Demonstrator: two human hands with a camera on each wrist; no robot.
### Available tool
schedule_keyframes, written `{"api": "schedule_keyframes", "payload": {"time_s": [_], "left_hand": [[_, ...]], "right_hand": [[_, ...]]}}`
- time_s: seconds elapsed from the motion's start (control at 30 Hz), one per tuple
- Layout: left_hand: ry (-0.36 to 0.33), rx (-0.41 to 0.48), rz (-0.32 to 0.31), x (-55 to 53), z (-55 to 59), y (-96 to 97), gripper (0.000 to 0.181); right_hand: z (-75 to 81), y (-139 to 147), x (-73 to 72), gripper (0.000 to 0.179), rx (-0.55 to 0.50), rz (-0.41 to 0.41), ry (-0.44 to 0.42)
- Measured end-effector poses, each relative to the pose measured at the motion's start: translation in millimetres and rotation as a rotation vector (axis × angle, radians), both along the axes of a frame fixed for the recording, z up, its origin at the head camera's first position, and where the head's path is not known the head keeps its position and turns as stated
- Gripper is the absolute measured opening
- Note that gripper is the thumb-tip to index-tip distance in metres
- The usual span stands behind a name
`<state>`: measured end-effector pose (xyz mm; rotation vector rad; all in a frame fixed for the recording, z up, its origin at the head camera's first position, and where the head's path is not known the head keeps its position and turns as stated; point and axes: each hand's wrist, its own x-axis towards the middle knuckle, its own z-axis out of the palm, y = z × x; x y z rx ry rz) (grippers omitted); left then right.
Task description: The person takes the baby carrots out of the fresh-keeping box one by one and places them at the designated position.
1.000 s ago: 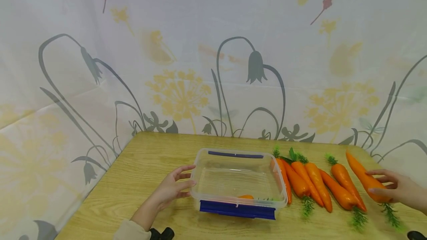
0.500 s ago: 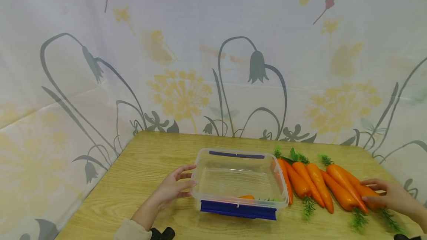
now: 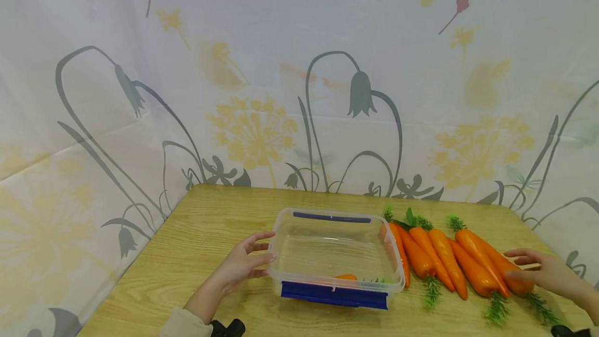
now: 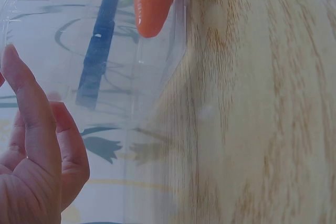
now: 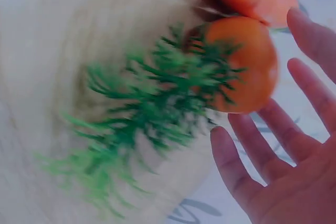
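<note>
A clear plastic container (image 3: 327,246) with blue clips stands on the table, with an orange carrot (image 3: 346,277) partly visible inside it. My left hand (image 3: 245,263) rests its fingertips against the container's left side, fingers loosely extended. Several carrots with green tops lie in a row to the container's right. Beside the rightmost carrot (image 5: 249,66), my right hand (image 3: 545,272) has its fingers spread and holds nothing. Its fingertips are close to the carrot's thick end; whether they touch it I cannot tell. The green leaves (image 5: 152,98) point toward the table's front edge.
The wood-grain table (image 3: 224,207) stretches left of and behind the container. A floral-patterned cloth (image 3: 262,66) hangs behind the table. Dark wrist straps (image 3: 226,328) show at the lower edge of the head view.
My right hand has moved left, setting the rightmost carrot down against its neighbour and letting go. That carrot and the one beside it have shifted slightly left. My left hand has stayed at the container.
</note>
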<state>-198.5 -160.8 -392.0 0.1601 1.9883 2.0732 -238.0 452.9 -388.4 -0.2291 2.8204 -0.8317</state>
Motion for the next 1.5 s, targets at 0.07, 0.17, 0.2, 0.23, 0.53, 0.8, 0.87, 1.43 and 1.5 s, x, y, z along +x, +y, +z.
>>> {"api": "schedule_keyframes", "payload": {"time_s": [0.07, 0.17, 0.2, 0.23, 0.53, 0.8, 0.87, 1.43, 1.5], "left_hand": [[-0.001, -0.001, 0.002, -0.2, 0.1, 0.6, 0.061], [-0.002, -0.003, 0.006, -0.8, -0.5, 1.1, 0.061], [-0.003, -0.003, 0.006, -1.0, -0.7, 1.1, 0.061], [-0.004, -0.002, 0.007, -1.2, -0.9, 1.1, 0.060], [0.003, -0.011, 0.016, 0.4, 0.5, 0.9, 0.060], [0.005, -0.020, 0.018, 1.2, 0.9, 0.8, 0.061], [0.010, -0.023, 0.018, 1.1, 0.6, 0.6, 0.062], [0.013, -0.019, 0.006, 0.7, 1.0, 0.6, 0.062], [0.012, -0.019, 0.009, 0.7, 1.1, 0.6, 0.063]], "right_hand": [[4.8, -0.7, 0.2, 0.055, 0.014, 0.003, 0.035], [13.1, -5.2, 0.8, 0.053, 0.008, 0.017, 0.054], [15.5, -7.4, 1.0, 0.054, 0.010, 0.018, 0.055], [17.8, -9.7, 1.2, 0.054, 0.008, 0.020, 0.061], [31.9, -33.4, -1.3, 0.050, 0.002, 0.103, 0.177], [41.5, -60.2, -2.4, 0.046, 0.005, 0.186, 0.270], [44.4, -67.4, -3.4, 0.046, 0.010, 0.197, 0.284], [64.2, -112.2, -16.7, 0.042, -0.079, 0.290, 0.327], [66.6, -118.2, -18.1, 0.042, -0.077, 0.289, 0.329]]}}
